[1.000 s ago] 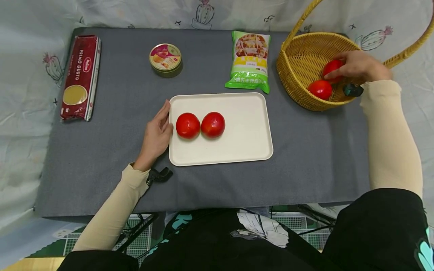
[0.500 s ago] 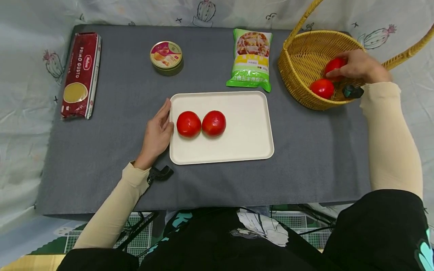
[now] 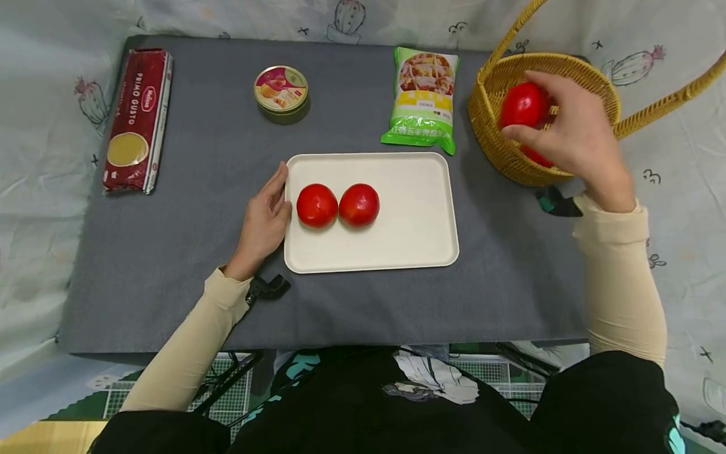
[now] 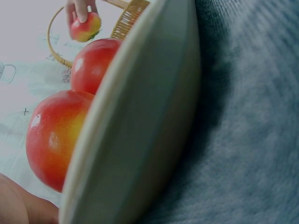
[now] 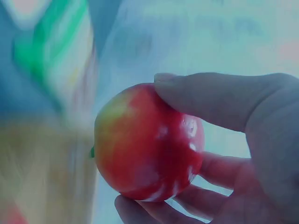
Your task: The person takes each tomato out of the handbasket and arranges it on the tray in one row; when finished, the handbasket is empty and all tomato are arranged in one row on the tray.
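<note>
A red tomato (image 3: 524, 104) is gripped in my right hand (image 3: 581, 129), held over the yellow wicker basket (image 3: 489, 135). In the right wrist view the thumb presses one side of this tomato (image 5: 147, 144) and the fingers lie round the other. Another tomato (image 3: 535, 156) shows partly inside the basket below the hand. My left hand (image 3: 262, 217) rests against the left edge of a cream tray (image 3: 416, 217), its fingers fairly straight and its thumb (image 4: 39, 207) at the rim. Two tomatoes, one left (image 3: 317, 205) and one right (image 3: 359, 205), sit side by side on the tray.
Behind the tray stand a round tin (image 3: 282, 94) and a green food packet (image 3: 424, 101). A long red packet (image 3: 138, 120) lies at the table's far left. The basket's tall handle (image 3: 675, 98) arches out to the right. Grey cloth (image 3: 368, 309) covers the table.
My right hand has lifted a tomato up from the basket's bottom and moved slightly left and nearer to me. The left hand and the tray have stayed in place.
</note>
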Demonstrator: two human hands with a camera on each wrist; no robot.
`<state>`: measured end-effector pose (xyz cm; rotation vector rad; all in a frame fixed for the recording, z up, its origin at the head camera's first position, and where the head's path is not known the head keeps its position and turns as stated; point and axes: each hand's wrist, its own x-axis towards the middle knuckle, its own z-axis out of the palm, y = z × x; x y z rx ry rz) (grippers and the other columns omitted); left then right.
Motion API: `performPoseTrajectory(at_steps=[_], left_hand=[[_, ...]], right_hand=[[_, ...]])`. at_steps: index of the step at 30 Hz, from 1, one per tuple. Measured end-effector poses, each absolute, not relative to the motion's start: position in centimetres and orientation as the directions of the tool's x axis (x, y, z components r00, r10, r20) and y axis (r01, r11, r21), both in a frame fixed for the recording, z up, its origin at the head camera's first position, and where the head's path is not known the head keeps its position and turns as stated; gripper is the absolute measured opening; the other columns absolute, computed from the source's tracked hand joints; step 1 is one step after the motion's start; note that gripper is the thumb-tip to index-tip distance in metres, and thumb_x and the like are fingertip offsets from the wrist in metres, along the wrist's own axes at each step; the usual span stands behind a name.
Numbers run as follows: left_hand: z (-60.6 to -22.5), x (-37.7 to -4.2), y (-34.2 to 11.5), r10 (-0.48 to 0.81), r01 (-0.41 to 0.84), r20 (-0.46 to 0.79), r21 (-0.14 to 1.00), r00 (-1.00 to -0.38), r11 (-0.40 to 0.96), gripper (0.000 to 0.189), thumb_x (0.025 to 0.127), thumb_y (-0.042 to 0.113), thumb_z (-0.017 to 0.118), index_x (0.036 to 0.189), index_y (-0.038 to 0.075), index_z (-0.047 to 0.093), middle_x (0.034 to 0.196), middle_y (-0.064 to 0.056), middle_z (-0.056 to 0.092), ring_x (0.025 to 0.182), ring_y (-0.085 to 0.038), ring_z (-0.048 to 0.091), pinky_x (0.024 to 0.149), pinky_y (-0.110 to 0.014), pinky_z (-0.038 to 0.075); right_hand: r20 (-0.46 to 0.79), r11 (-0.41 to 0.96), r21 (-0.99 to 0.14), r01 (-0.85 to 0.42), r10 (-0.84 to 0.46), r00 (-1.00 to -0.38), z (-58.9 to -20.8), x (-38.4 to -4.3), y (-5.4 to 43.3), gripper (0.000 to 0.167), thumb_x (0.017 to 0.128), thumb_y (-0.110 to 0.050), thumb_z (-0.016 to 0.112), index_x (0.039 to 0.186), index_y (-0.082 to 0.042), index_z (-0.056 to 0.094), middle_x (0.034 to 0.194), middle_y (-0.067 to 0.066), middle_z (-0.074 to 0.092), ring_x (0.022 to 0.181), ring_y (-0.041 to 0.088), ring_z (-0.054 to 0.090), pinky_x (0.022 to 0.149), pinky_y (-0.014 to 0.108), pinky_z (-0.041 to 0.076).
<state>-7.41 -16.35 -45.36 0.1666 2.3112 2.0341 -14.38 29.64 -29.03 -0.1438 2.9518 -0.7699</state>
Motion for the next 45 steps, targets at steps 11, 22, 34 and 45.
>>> performPoseTrajectory(at_steps=[11, 22, 34, 45], left_hand=[[-45.3, -7.6, -16.0, 0.117, 0.033, 0.019, 0.992, -0.993, 0.120, 0.065, 0.098, -0.022, 0.045, 0.160, -0.007, 0.035, 0.172, -0.015, 0.028, 0.158, -0.026, 0.028, 0.124, -0.031, 0.030], [-45.1, -7.6, -15.9, 0.116, 0.030, 0.018, 0.994, -0.993, 0.107, 0.066, 0.097, -0.024, 0.043, 0.160, -0.007, 0.035, 0.172, -0.017, 0.026, 0.158, -0.026, 0.027, 0.124, -0.030, 0.030], [-45.1, -7.5, -15.8, 0.123, 0.030, 0.016, 0.993, -0.992, 0.117, 0.066, 0.097, -0.024, 0.043, 0.160, -0.008, 0.034, 0.172, -0.017, 0.026, 0.158, -0.027, 0.027, 0.124, -0.031, 0.029], [-45.4, -7.5, -16.3, 0.107, 0.027, 0.008, 0.984, -0.994, 0.176, 0.065, 0.099, -0.021, 0.046, 0.161, -0.005, 0.035, 0.172, -0.013, 0.028, 0.157, -0.024, 0.031, 0.124, -0.032, 0.032]], right_hand=[[-0.143, 0.762, -0.565, -0.316, -0.468, -0.872, -35.7, -10.7, 19.3, 0.077, 0.090, -0.021, 0.086, 0.156, -0.002, 0.051, 0.147, 0.018, 0.059, 0.126, 0.035, 0.058, 0.103, 0.054, 0.054], [-0.201, 0.804, -0.511, -0.303, -0.455, -0.867, -38.0, -9.4, 17.5, 0.084, 0.090, -0.038, 0.086, 0.161, -0.013, 0.049, 0.150, 0.015, 0.059, 0.133, 0.031, 0.057, 0.100, 0.058, 0.056], [-0.200, 0.825, -0.493, -0.277, -0.417, -0.886, -36.6, -9.6, 18.9, 0.086, 0.096, -0.058, 0.073, 0.165, -0.015, 0.044, 0.156, 0.012, 0.054, 0.138, 0.033, 0.054, 0.106, 0.062, 0.050], [-0.204, 0.856, -0.509, -0.088, -0.219, -0.954, -30.4, -15.3, 27.3, 0.078, 0.105, -0.046, 0.065, 0.166, -0.006, 0.038, 0.165, 0.020, 0.043, 0.148, 0.046, 0.042, 0.121, 0.067, 0.033]])
